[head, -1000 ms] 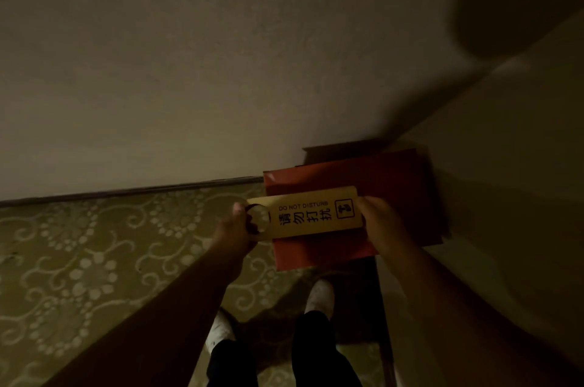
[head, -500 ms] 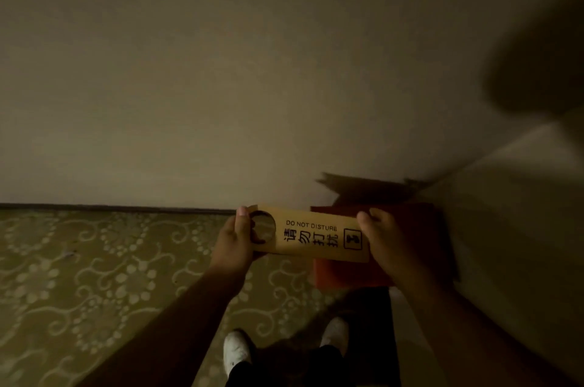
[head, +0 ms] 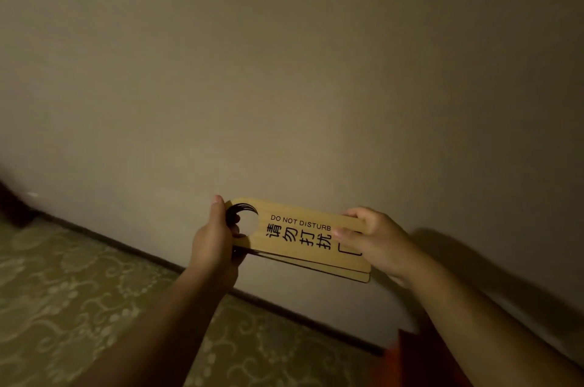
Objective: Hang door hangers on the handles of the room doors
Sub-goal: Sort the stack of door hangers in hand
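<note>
Against a dim beige wall, both hands' fingers grip stacked wooden "DO NOT DISTURB" door hangers.

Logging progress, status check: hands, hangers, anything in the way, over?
Both holding: left grip on hole end, right grip on far end. Stack of door hangers, none hung. No door handle in view, only wall.

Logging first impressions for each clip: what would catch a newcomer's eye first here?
A stack of wooden door hangers, topmost printed DO NOT DISTURB, is held at centre: left hand grips the holed end, right hand pinches the other. Behind stands a plain beige wall; patterned carpet lies lower left.
</note>
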Demonstrator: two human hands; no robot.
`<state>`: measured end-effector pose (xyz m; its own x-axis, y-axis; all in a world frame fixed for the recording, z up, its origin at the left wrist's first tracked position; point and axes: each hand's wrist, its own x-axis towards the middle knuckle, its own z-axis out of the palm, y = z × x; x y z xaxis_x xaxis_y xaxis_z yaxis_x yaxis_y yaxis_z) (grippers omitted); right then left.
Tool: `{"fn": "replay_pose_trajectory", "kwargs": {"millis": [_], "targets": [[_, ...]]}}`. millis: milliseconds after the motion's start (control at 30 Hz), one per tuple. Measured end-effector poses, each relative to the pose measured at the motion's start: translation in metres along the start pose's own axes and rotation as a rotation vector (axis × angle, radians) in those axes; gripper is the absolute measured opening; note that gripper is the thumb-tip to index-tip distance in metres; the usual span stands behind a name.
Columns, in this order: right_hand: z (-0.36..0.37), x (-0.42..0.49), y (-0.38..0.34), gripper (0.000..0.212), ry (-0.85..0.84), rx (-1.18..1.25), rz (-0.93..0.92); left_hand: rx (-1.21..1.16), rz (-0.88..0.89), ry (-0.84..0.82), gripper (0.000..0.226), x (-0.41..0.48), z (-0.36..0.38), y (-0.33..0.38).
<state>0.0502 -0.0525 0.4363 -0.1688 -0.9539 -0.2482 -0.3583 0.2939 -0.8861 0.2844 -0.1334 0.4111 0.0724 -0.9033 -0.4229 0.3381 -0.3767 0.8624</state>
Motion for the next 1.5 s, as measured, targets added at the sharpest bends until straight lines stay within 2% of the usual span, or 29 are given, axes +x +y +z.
{"fn": "replay_pose_trajectory", "kwargs": {"millis": [200, 267, 367, 433, 533, 600, 667, 800, 900, 1000, 1100, 1167, 1233, 1367, 1433, 1500], "targets": [[0.063, -0.001, -0.087, 0.030, -0.205, 0.178, -0.117, -0.379, 0.158, 0.034, 0.056, -0.047, -0.086, 0.062], [0.086, -0.011, -0.108, 0.030, -0.346, 0.264, -0.105, -0.506, 0.241, -0.023, 0.074, -0.074, -0.111, 0.067], [0.123, -0.033, -0.127, 0.027, -0.579, 0.304, -0.033, -0.539, 0.434, -0.094, 0.119, -0.121, -0.143, 0.072], [0.149, -0.049, -0.134, 0.030, -0.731, 0.337, 0.030, -0.561, 0.540, -0.050, 0.126, -0.153, -0.161, 0.075], [0.189, -0.078, -0.140, 0.030, -0.938, 0.333, 0.053, -0.513, 0.672, 0.158, 0.118, -0.198, -0.194, 0.073], [0.215, -0.103, -0.145, 0.026, -1.049, 0.210, -0.024, -0.496, 0.705, 0.343, 0.121, -0.233, -0.217, 0.067], [0.242, -0.133, -0.150, 0.029, -1.141, 0.017, -0.183, -0.557, 0.718, 0.548, 0.108, -0.271, -0.240, 0.057], [0.288, -0.196, -0.171, 0.055, -1.391, -0.293, -0.580, -0.691, 0.773, 0.876, 0.073, -0.353, -0.284, 0.037], [0.316, -0.251, -0.191, 0.055, -1.549, -0.490, -0.833, -0.722, 0.809, 1.025, 0.072, -0.414, -0.313, 0.023], [0.349, -0.309, -0.203, 0.054, -1.637, -0.610, -0.917, -0.746, 0.839, 1.091, 0.087, -0.467, -0.340, 0.009], [0.378, -0.371, -0.206, 0.045, -1.740, -0.733, -0.984, -0.710, 0.883, 1.113, 0.089, -0.519, -0.373, -0.010], [0.399, -0.414, -0.205, 0.045, -1.750, -0.786, -1.085, -0.660, 0.926, 1.122, 0.104, -0.559, -0.396, -0.026], [0.419, -0.459, -0.201, 0.048, -1.771, -0.795, -1.147, -0.553, 0.982, 1.142, 0.092, -0.602, -0.422, -0.044], [0.465, -0.548, -0.189, 0.045, -1.878, -0.772, -1.203, -0.505, 1.107, 1.107, 0.039, -0.686, -0.477, -0.075], [0.485, -0.591, -0.185, 0.048, -1.863, -0.758, -1.275, -0.569, 1.166, 1.145, 0.040, -0.721, -0.499, -0.081], [0.509, -0.631, -0.182, 0.050, -1.906, -0.721, -1.294, -0.641, 1.208, 1.257, 0.045, -0.754, -0.519, -0.082]]}}
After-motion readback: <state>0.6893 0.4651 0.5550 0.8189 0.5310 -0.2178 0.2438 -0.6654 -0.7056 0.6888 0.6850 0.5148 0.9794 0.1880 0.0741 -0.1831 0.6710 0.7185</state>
